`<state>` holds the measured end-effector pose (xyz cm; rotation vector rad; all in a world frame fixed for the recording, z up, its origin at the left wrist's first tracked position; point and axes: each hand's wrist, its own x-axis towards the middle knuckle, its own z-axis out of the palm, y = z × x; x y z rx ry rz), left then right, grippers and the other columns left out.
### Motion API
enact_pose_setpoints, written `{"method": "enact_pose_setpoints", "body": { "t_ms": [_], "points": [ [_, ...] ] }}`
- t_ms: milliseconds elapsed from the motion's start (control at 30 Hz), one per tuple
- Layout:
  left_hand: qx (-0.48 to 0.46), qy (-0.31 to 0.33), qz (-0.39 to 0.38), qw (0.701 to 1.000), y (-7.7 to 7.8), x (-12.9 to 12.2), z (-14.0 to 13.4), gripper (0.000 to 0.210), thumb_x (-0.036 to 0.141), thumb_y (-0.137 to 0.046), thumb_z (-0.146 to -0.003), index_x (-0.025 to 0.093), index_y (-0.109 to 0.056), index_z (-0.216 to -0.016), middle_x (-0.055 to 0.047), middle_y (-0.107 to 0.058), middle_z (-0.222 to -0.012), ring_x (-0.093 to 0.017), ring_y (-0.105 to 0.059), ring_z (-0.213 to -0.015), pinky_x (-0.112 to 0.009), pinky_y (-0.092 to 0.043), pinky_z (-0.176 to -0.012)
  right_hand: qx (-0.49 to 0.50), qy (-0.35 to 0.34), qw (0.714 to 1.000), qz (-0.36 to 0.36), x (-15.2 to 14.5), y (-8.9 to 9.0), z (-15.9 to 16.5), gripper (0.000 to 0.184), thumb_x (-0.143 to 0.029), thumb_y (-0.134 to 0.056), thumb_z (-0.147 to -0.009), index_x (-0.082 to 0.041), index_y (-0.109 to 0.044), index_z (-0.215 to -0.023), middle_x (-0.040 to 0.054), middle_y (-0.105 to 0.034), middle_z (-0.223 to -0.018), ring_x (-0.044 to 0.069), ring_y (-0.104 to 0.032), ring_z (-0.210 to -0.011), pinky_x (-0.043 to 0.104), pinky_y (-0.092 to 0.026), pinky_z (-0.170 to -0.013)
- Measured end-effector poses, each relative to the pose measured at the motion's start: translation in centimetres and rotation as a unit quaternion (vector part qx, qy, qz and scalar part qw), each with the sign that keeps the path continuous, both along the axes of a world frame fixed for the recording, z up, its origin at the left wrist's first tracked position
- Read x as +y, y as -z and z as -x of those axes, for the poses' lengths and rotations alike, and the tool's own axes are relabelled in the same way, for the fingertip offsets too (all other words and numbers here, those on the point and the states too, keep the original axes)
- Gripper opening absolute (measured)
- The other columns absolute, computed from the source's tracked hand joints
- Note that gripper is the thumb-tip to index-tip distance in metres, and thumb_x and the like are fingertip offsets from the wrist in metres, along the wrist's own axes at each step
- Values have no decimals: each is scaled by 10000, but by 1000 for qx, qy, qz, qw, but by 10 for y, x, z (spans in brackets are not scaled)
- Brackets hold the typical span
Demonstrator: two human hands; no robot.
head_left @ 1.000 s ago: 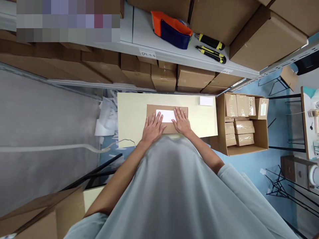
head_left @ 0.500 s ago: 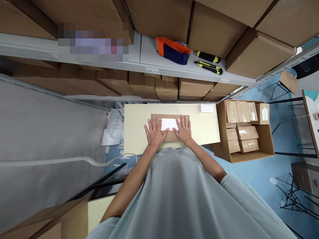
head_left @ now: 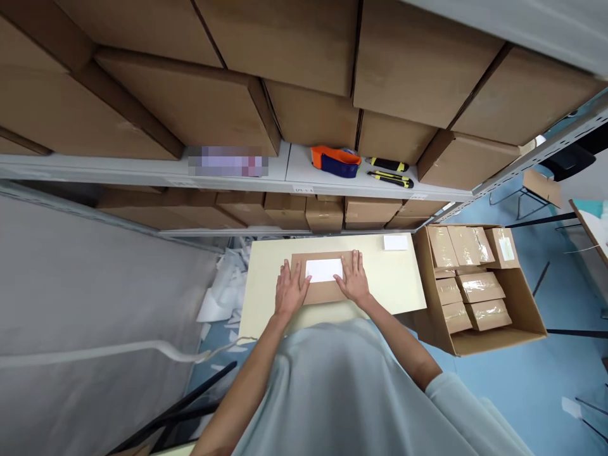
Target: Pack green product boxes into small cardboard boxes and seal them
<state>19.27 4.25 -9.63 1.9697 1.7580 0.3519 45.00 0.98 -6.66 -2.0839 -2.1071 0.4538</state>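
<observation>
Several rows of large brown cardboard boxes (head_left: 304, 38) are filling the upper part of the frame, standing on a long grey metal shelf (head_left: 299, 168) that is crossing it from left to right. A loose pale blue-grey shirt (head_left: 351, 386) is taking up the lower centre. Above it, at the centre, a rectangular pale yellow tabletop (head_left: 389, 285) is lying below the shelf. To the right of centre, an open brown cardboard carton (head_left: 430, 316) is standing just beside the tabletop and is holding small brown cartons sealed with shiny clear tape (head_left: 482, 288). Near the middle of the frame, a flat-topped rectangular brown cardboard piece (head_left: 323, 293) is resting on the tabletop. The left hand (head_left: 289, 291) is lying palm down over its left edge, and the right hand (head_left: 354, 278) is lying palm down over its right side; both are opening flat with fingers extended, gripping nothing. Between them, a white rectangular label (head_left: 324, 270) is lying on the cardboard, with the thumbs reaching its lower corners. At centre top, a curved orange and navy-blue object (head_left: 336, 161) is sitting on the shelf. Near the tabletop's upper right corner, a small white rectangular block (head_left: 395, 242) is lying, well apart from the hands. Right of the orange object, two slim yellow-and-black cutters (head_left: 392, 180) are lying side by side.
</observation>
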Motion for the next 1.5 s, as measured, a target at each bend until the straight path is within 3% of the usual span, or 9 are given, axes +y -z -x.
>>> {"method": "enact_pose_setpoints", "body": {
  "t_ms": [400,500,633,800,900,1000,1133,1333,1500],
  "points": [
    [65,7,-49,997,10,23,12,740,542,-430,-1066,102,-577,-1643,-263,-301,-1840,-466,-334,-1703,-674,-330,-1347,-36,-32,998,-31,11,14,-1,761,-580,-522,-1133,-208,-401,-1787,192,-224,-1880,433,-233,-1749,619,-293,-1383],
    [66,-8,-60,996,4,33,10,737,540,-469,-1040,89,-608,-1606,-287,-320,-1826,-480,-321,-1704,-688,-334,-1338,-46,-64,996,-33,22,6,-10,767,-582,-528,-1126,-214,-400,-1787,176,-270,-1868,412,-257,-1746,634,-279,-1388],
    [44,-19,-101,994,-25,73,-4,777,523,-478,-1035,48,-542,-1646,-317,-307,-1820,-485,-292,-1714,-701,-324,-1337,-71,-83,991,-78,72,-37,-24,803,-579,-509,-1134,-171,-342,-1804,197,-241,-1871,388,-220,-1759,609,-260,-1401],
    [-4,0,-199,980,-96,149,-51,747,480,-450,-1074,69,-484,-1698,-265,-260,-1853,-448,-255,-1735,-663,-289,-1372,-77,-62,978,-185,171,-125,-29,788,-557,-440,-1164,-104,-330,-1799,227,-200,-1875,388,-195,-1767,588,-235,-1409],
    [-28,11,-253,967,-139,184,-83,732,442,-448,-1087,59,-462,-1710,-267,-249,-1854,-439,-238,-1742,-657,-293,-1375,-69,-49,967,-241,222,-172,-22,745,-491,-411,-1178,-59,-346,-1781,248,-310,-1844,362,-278,-1744,559,-247,-1407],
    [-45,18,-291,956,-168,200,-107,706,391,-465,-1082,65,-466,-1708,-265,-260,-1850,-430,-243,-1742,-658,-305,-1373,-68,-34,963,-260,258,-203,-12,683,-410,-443,-1168,-2,-431,-1716,292,-489,-1737,358,-450,-1646,531,-303,-1383],
    [-50,25,-316,947,-178,201,-119,692,311,-470,-1061,72,-463,-1711,-247,-244,-1859,-416,-256,-1739,-635,-323,-1375,-96,-17,972,-215,282,-220,0,551,-285,-494,-1129,-16,-564,-1605,298,-650,-1567,365,-607,-1481,519,-399,-1309],
    [-76,-11,-323,943,-165,188,-117,683,268,-484,-1033,51,-488,-1680,-268,-309,-1836,-416,-271,-1734,-620,-353,-1367,-135,14,981,-138,292,-224,8,507,-158,-617,-1025,55,-629,-1485,358,-720,-1418,374,-708,-1363,456,-491,-1194],
    [-120,-36,-290,949,-165,176,-134,669,272,-515,-1018,76,-516,-1658,-260,-368,-1818,-415,-332,-1714,-614,-369,-1358,-152,18,982,-109,298,-233,7,516,-68,-600,-989,59,-612,-1489,370,-759,-1326,359,-752,-1298,448,-505,-1150]
  ]
}}
